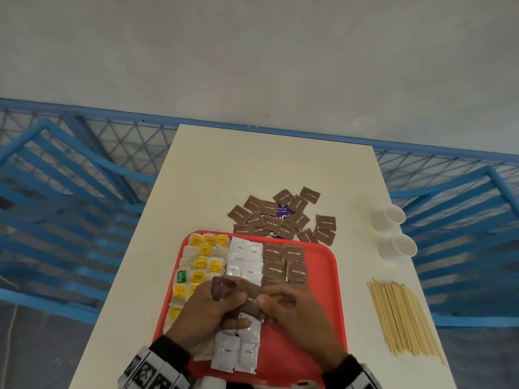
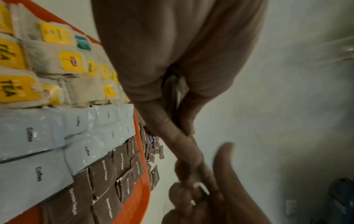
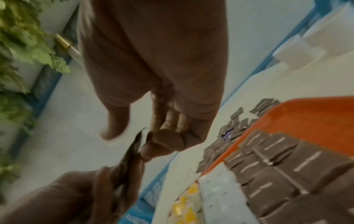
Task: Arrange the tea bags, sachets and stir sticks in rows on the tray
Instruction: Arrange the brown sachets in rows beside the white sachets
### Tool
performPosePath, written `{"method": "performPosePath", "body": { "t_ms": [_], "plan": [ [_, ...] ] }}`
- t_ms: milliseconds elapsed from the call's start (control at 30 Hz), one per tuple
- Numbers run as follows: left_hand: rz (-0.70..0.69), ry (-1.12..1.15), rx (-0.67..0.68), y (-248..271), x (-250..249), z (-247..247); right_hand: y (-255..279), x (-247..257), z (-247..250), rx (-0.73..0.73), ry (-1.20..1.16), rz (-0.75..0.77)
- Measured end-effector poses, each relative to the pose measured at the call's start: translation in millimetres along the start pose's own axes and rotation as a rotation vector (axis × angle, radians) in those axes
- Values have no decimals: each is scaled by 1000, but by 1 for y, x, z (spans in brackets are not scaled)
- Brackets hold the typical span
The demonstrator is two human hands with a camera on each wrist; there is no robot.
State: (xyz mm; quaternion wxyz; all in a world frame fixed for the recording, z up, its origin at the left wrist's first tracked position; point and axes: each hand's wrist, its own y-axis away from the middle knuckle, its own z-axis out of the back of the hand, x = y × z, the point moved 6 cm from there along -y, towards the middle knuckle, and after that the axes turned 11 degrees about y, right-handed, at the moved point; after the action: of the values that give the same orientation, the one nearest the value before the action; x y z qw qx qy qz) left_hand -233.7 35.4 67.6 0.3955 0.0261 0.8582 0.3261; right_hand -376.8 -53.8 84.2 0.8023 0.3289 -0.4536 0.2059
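A: Which step was in hand?

B: The brown-sugar rows. The left hand [image 1: 209, 313] gripped a small stack of brown paper sugar sachets [image 1: 237, 290] over the middle of the red plastic tray [image 1: 327, 279], fingers curled round them. The right hand [image 1: 292, 310] had its fingertips on the stack's edge, seemingly drawing one off; whether it truly pinched one, I could not tell.

A: And next?

B: I judged a sachet had to go down flat at the near end of the brown rows [image 1: 283, 265], at about 1 o'clock from the hands, beside the white coffee sachets [image 1: 244, 256].

A: Anything else about?

B: Yellow-tagged tea bags [image 1: 200, 259] filled the tray's 9 o'clock side. Loose brown sachets [image 1: 280, 217] lay on the white table [image 1: 219, 169] at 12 o'clock, the bundle of wooden stir sticks [image 1: 404, 315] at 3, two white paper cups [image 1: 393, 234] at 2. The tray's right strip stayed bare for the sticks.
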Motion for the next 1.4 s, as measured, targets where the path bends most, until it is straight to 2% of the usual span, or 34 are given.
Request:
{"method": "performPosePath", "body": {
  "t_ms": [200,300,400,500,600,667,767,833,900,1000,1100,1233,1400],
  "plan": [
    [-153,-282,-33,3,-11,-10,4,5,13,-116,-119,-66],
    [-187,-363,-30,5,-12,-12,4,2,22,-163,-54,-81],
    [-263,-423,-39,8,-16,-13,6,9,27,-170,43,22],
    [-334,-486,-70,8,-18,-12,13,23,30,-316,312,171],
    [-339,-470,-73,9,-16,-16,18,25,30,-397,404,260],
    [-320,-418,-76,9,-13,-18,19,17,34,-419,316,226],
    [-287,-292,-91,8,-9,-20,21,3,42,-438,149,83],
    [-272,-246,-83,7,-7,-25,19,-1,35,-289,5,27],
    [-256,-253,-65,6,-3,-31,20,2,28,-181,-66,45],
    [-235,-261,-63,4,-1,-32,20,-9,50,-283,-68,22],
    [-198,-198,-143,5,-3,-18,13,-57,78,-299,-14,-127],
    [-24,-43,-226,6,6,3,11,-132,65,-162,-8,-382],
    [207,145,-148,8,19,9,1,-159,43,-181,46,-437]
  ]
}}
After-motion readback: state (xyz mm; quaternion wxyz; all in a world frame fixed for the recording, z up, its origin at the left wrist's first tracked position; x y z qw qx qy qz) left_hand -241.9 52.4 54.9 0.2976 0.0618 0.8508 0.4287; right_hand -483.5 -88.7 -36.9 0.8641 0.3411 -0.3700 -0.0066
